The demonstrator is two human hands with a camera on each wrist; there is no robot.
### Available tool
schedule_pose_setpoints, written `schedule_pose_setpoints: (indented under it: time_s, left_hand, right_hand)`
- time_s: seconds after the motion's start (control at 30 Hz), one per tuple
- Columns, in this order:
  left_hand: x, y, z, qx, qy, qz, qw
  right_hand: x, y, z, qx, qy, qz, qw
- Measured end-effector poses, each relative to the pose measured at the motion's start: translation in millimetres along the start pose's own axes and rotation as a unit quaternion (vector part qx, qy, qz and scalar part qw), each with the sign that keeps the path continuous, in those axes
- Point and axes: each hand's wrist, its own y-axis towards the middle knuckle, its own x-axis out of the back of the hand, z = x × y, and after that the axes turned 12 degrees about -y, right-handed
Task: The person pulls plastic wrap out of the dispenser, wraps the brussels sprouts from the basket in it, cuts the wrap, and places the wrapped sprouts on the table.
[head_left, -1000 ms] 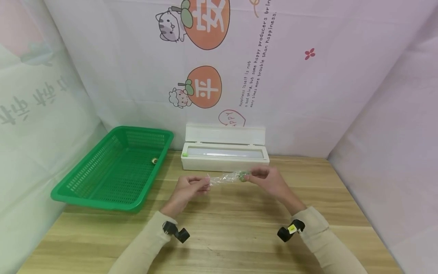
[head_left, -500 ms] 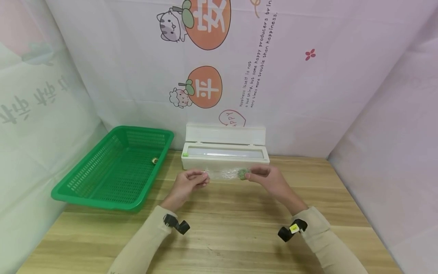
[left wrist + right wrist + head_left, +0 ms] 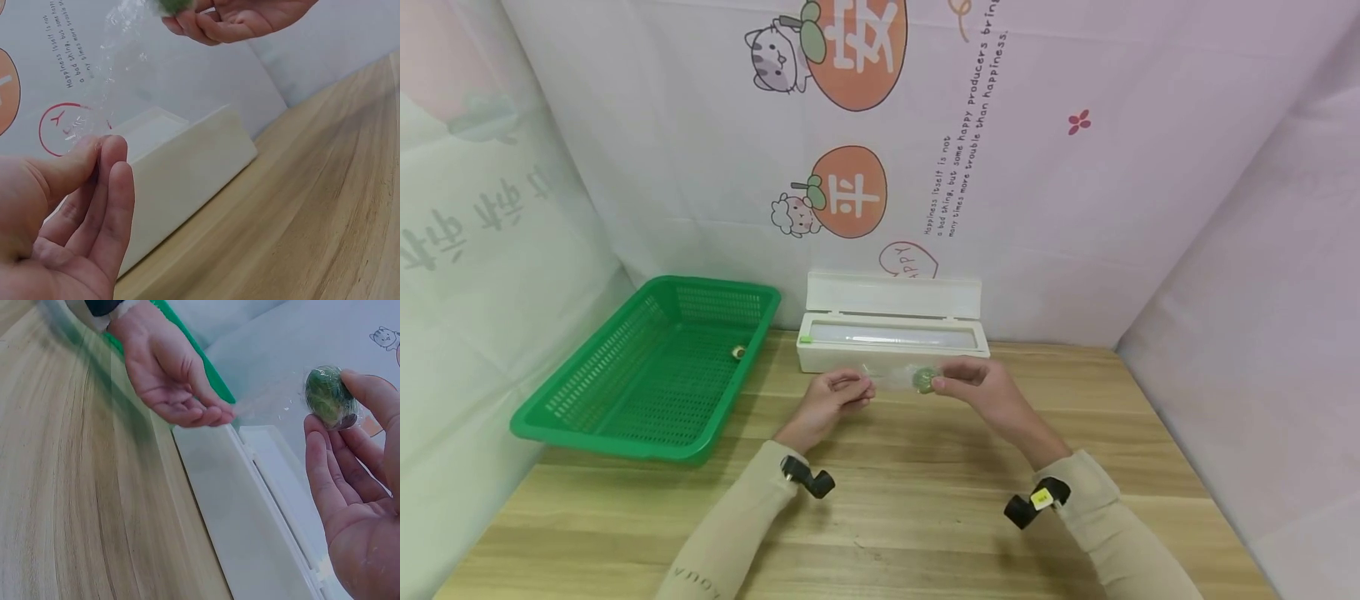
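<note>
My right hand [image 3: 996, 400] pinches a small round green vegetable [image 3: 328, 397], leafy like a Brussels sprout and wrapped in clear cling film. From it a stretch of cling film [image 3: 891, 377] runs across to my left hand [image 3: 827, 406], whose thumb and fingertips pinch the loose end. In the left wrist view the crinkled film rises from these fingertips, and the green ball is partly cut off at the top edge. Both hands are raised just in front of a white cling film dispenser [image 3: 887, 361] with its lid up.
At the left of the wooden table [image 3: 917, 517] stands a green plastic basket [image 3: 610, 448], a small pale brown item [image 3: 738, 352] lying inside. Printed cloth [image 3: 1030, 208] hangs behind the table and at both sides. A roll of film [image 3: 895, 335] shows in the dispenser.
My left hand has moved right, nearer to my right hand, and the stretch of film between them is shorter. The wrapped green vegetable has shifted slightly left in my right fingers.
</note>
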Motion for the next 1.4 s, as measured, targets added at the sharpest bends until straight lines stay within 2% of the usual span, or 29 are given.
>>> schedule_pose_setpoints:
  time_s: [0.27,0.4,0.63,0.73,0.8,0.9,0.93,1.0,1.07,1.1,1.17,1.2,1.23,1.3,1.33,1.4]
  left_hand:
    - [-10.1,18.1,17.3,0.026,-0.013,0.021,0.9994]
    - [-17.1,25.1,25.7,0.035,-0.002,0.042,0.9985]
    - [-34.0,29.3,37.6,0.047,0.028,0.053,0.9971]
    - [-38.2,28.3,38.1,0.056,0.033,0.057,0.9963]
    - [-36.0,27.3,36.2,0.060,0.043,0.065,0.9952]
    - [-25.0,24.4,27.9,0.064,0.076,0.076,0.9922]
    - [-19.8,23.1,24.0,0.058,0.095,0.074,0.9911]
    - [-10.7,19.5,14.4,0.024,0.155,0.060,0.9857]
    - [-6.5,14.3,2.1,-0.025,0.215,0.028,0.9758]
    - [-6.3,11.6,-3.7,-0.058,0.243,0.014,0.9682]
    - [-10.4,5.4,-15.1,-0.129,0.304,0.000,0.9440]
    - [-14.6,2.2,-20.4,-0.160,0.325,0.005,0.9320]
    - [-19.0,-1.1,-25.5,-0.190,0.351,0.017,0.9167]
    - [-28.8,-7.1,-32.6,-0.243,0.406,0.054,0.8793]
    - [-33.7,-9.7,-35.1,-0.266,0.432,0.075,0.8587]
    - [-42.5,-13.3,-37.2,-0.302,0.469,0.108,0.8230]
  right_hand:
    - [-6,1.1,11,0.034,0.019,0.015,0.9991]
    - [-12,3.5,13,0.043,0.043,0.027,0.9978]
    - [-28,8.4,9,0.054,0.084,0.060,0.9932]
    - [-29,8.9,6,0.057,0.076,0.060,0.9937]
    - [-27,8.9,5,0.043,0.064,0.051,0.9957]
    - [-21,8.8,2,0.017,0.047,0.035,0.9982]
    - [-18,8.8,1,0.012,0.044,0.029,0.9985]
    - [-12,8.7,0,0.006,0.041,0.020,0.9990]
    - [-7,8.3,0,0.002,0.037,0.011,0.9993]
    - [-5,8.3,0,0.001,0.032,0.009,0.9994]
    - [-3,8.2,0,-0.006,0.026,0.005,0.9996]
    - [-3,8.5,0,-0.009,0.026,0.005,0.9996]
    - [-4,9.0,1,-0.009,0.031,0.006,0.9995]
    - [-7,10.8,2,-0.009,0.032,0.006,0.9994]
    - [-10,11.7,3,-0.010,0.030,0.003,0.9995]
    - [-16,13.6,4,-0.013,0.021,0.000,0.9997]
